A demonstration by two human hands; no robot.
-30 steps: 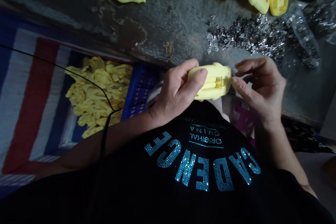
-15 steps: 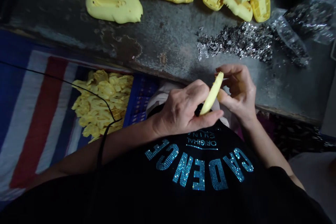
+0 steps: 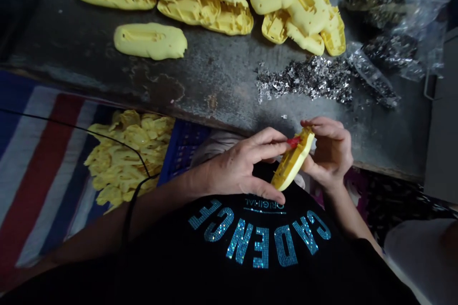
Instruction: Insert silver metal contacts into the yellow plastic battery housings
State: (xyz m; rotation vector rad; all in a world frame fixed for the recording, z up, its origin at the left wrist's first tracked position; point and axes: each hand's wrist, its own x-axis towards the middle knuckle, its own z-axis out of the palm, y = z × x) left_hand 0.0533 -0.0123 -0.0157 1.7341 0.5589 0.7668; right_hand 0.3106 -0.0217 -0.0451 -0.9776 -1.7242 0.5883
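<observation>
A yellow plastic shell half point(image 3: 291, 164) is held tilted between my hands, its hollow, ribbed inside turned to the left. My left hand point(image 3: 246, 164) has its fingers at the inner side and its thumb by the lower end. Something red point(image 3: 294, 142) shows at my left fingertips; I cannot tell what it is. My right hand point(image 3: 329, 150) grips the shell's upper end and outer side, with its fingers curled. A small metal piece point(image 3: 284, 116) lies on the table just beyond, below a heap of small shiny metal pieces point(image 3: 307, 78).
Many yellow shell halves point(image 3: 214, 14) are piled along the far side of the grey table point(image 3: 222, 74), one point(image 3: 150, 40) lying apart. Clear plastic bags point(image 3: 397, 5) sit at the right. Left of my lap, a blue basket point(image 3: 182, 145) adjoins more yellow parts point(image 3: 129, 157). A black cable point(image 3: 118, 140) crosses there.
The shell has been turned from its outer face to edge-on, and now its hollow inside shows. My right hand has come in against it. The view has shifted, showing more of the table.
</observation>
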